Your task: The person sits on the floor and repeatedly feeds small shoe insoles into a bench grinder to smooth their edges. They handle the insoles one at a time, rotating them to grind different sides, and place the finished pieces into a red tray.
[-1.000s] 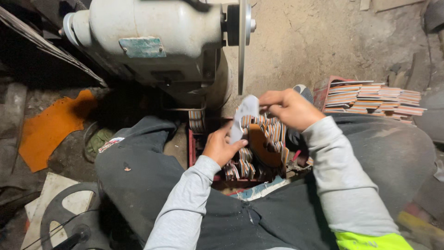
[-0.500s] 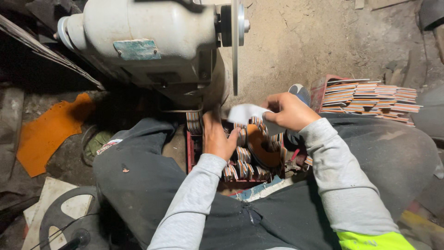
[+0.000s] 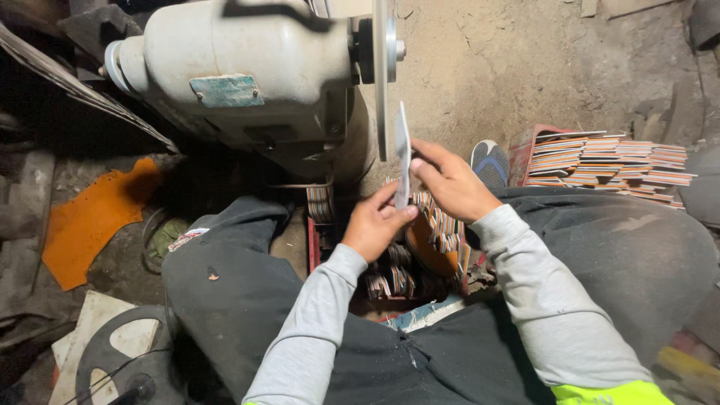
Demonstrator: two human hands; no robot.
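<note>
A thin white piece (image 3: 403, 154) stands on its edge between both hands, right beside the round grinding wheel (image 3: 381, 75). The left hand (image 3: 375, 225) pinches its bottom. The right hand (image 3: 448, 182) pinches its side. Below them, a red box (image 3: 322, 251) holds many striped pieces (image 3: 397, 277).

Dusty earthen floor (image 3: 525, 67) (dimly lit at the left) with 1 orange scrap (image 3: 94, 221) lying flat.

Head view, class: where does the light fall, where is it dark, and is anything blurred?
Head view: light falls on the grinder motor, the dusty floor and both hands holding the thin white piece; the left edge lies in deep shadow; no glare; the piece and hands look sharp.
</note>
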